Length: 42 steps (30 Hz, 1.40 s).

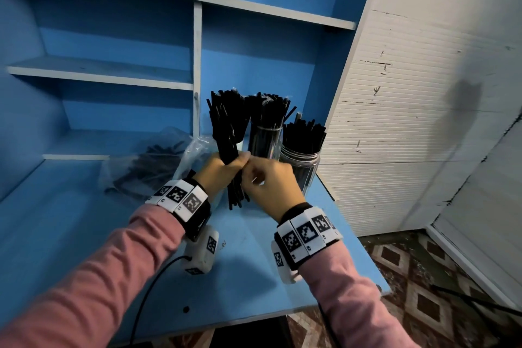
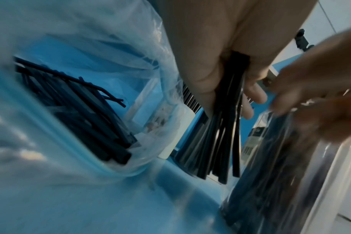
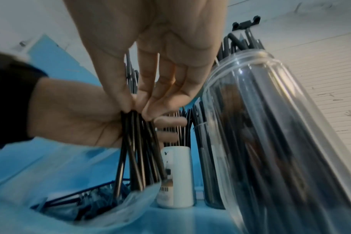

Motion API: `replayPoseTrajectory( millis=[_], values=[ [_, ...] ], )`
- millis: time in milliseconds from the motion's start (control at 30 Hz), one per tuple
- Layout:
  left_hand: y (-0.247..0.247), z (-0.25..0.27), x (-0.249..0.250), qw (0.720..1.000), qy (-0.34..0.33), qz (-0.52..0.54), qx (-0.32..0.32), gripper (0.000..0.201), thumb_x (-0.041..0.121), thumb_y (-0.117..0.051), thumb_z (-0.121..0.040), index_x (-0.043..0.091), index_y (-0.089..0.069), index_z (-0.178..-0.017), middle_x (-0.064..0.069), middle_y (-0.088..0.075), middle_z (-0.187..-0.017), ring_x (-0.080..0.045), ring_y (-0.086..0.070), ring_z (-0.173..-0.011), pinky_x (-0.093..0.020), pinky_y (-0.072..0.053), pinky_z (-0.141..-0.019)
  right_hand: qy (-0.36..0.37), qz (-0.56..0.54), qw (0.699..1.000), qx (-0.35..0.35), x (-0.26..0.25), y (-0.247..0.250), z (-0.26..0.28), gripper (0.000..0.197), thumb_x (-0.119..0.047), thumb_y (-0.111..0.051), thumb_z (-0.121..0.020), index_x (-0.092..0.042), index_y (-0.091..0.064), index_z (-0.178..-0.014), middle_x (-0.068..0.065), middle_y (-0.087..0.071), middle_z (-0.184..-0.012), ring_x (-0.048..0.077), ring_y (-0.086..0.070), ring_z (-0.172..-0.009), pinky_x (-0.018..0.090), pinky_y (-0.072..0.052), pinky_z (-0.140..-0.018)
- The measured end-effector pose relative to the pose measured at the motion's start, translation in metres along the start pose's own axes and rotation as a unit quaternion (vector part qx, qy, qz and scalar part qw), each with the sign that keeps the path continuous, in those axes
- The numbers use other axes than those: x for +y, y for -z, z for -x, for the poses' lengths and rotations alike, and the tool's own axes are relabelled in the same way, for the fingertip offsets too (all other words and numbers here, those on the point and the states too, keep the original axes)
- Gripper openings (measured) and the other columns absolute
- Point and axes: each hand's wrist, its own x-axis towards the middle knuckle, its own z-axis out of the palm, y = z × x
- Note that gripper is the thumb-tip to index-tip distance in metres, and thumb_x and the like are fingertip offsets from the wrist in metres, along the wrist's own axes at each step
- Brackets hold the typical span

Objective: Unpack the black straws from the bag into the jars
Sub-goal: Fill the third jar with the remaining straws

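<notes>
Head view: left hand (image 1: 217, 171) grips black straws (image 1: 226, 121); right hand (image 1: 268, 181) fingertips seemingly pinch them.

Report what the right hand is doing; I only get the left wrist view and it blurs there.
Observer: In the right wrist view, the right hand pinches with its fingers into the bundle of straws, just where the left hand grips it.
Operator: Count the jars.
Observer: Three stand together, all holding straws: a white container, a dark jar and a clear jar.
</notes>
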Motion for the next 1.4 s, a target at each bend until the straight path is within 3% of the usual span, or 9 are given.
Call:
replayPoseTrajectory(
  millis=[133,500,667,967,1167,1233,1300,1367,1400],
  values=[
    [0.003,-0.004,0.002,1.000,-0.002,0.021,-0.014,0.031,0.025,-0.047,-0.101,0.005,-0.070,-0.104,-0.005,-0.072,-0.108,-0.014,-0.067,-0.104,-0.029,-0.051,-0.094,-0.043,0.037,0.996,-0.073,-0.008,-0.012,0.003,0.017,-0.026,-0.070,-0.081,-0.010,-0.066,-0.084,0.008,-0.068,-0.082,0.027,-0.064,-0.080,0.040,-0.054,-0.072],
    [0.006,-0.008,0.005,0.998,-0.030,0.058,-0.003,0.033,0.023,-0.045,-0.102,0.000,-0.068,-0.105,-0.009,-0.072,-0.109,-0.016,-0.069,-0.099,-0.028,-0.054,-0.091,-0.058,0.081,0.992,-0.075,-0.012,-0.016,0.000,0.014,-0.022,-0.060,-0.086,-0.009,-0.064,-0.089,0.010,-0.067,-0.085,0.031,-0.062,-0.081,0.039,-0.052,-0.071],
    [0.021,-0.017,0.020,0.992,-0.052,0.107,0.039,0.034,0.025,-0.045,-0.101,-0.002,-0.065,-0.102,-0.011,-0.072,-0.104,-0.020,-0.071,-0.094,-0.022,-0.055,-0.076,-0.122,0.107,0.979,-0.125,-0.004,-0.013,0.002,0.010,-0.016,-0.058,-0.085,-0.010,-0.061,-0.092,0.014,-0.063,-0.089,0.033,-0.059,-0.080,0.031,-0.048,-0.066],
    [0.051,-0.027,0.041,0.959,-0.161,0.141,0.183,0.029,0.023,-0.046,-0.101,0.005,-0.065,-0.090,-0.011,-0.071,-0.099,-0.019,-0.071,-0.091,-0.025,-0.055,-0.084,-0.187,0.174,0.945,-0.205,0.001,-0.002,0.001,0.018,-0.019,-0.053,-0.088,-0.007,-0.054,-0.101,0.015,-0.060,-0.102,0.030,-0.054,-0.082,0.032,-0.044,-0.068],
    [0.042,-0.027,0.027,0.973,-0.199,-0.063,0.096,0.035,0.036,-0.045,-0.101,0.012,-0.065,-0.118,-0.001,-0.070,-0.111,-0.009,-0.066,-0.106,-0.033,-0.047,-0.102,-0.061,0.139,0.986,-0.065,-0.020,0.022,-0.011,0.027,-0.012,-0.044,-0.093,-0.006,-0.063,-0.110,0.016,-0.059,-0.104,0.034,-0.058,-0.094,0.035,-0.047,-0.074],
    [0.037,-0.024,0.022,0.972,-0.191,-0.125,0.061,0.049,0.058,-0.044,-0.091,0.024,-0.066,-0.117,0.004,-0.070,-0.115,-0.008,-0.065,-0.103,-0.025,-0.048,-0.097,-0.008,0.082,0.996,0.018,-0.030,0.033,-0.017,0.028,-0.009,-0.047,-0.093,-0.008,-0.067,-0.112,0.014,-0.061,-0.104,0.029,-0.059,-0.092,0.034,-0.048,-0.080],
    [0.029,-0.023,0.019,0.976,-0.190,-0.102,0.039,0.059,0.066,-0.048,-0.084,0.019,-0.069,-0.112,-0.015,-0.070,-0.108,-0.024,-0.066,-0.090,-0.036,-0.051,-0.086,0.023,0.021,0.994,0.108,-0.040,0.046,-0.024,0.017,-0.011,-0.056,-0.090,-0.011,-0.068,-0.102,0.008,-0.065,-0.096,0.021,-0.060,-0.084,0.029,-0.049,-0.077],
    [0.018,-0.017,0.021,0.977,-0.207,-0.036,0.033,0.046,0.049,-0.051,-0.091,0.009,-0.067,-0.107,-0.025,-0.067,-0.096,-0.031,-0.064,-0.086,-0.047,-0.051,-0.084,0.043,-0.054,0.984,0.161,-0.048,0.059,-0.030,0.005,-0.011,-0.064,-0.086,-0.014,-0.063,-0.089,0.002,-0.064,-0.081,0.016,-0.060,-0.072,0.023,-0.049,-0.068],
    [0.012,-0.012,0.026,0.975,-0.221,-0.010,0.026,0.034,0.036,-0.050,-0.096,0.005,-0.065,-0.103,-0.019,-0.067,-0.090,-0.025,-0.064,-0.086,-0.041,-0.052,-0.080,0.045,-0.090,0.980,0.170,-0.050,0.064,-0.033,0.008,-0.009,-0.066,-0.084,-0.014,-0.061,-0.086,-0.001,-0.063,-0.076,0.015,-0.059,-0.068,0.020,-0.048,-0.065]
  ],
)
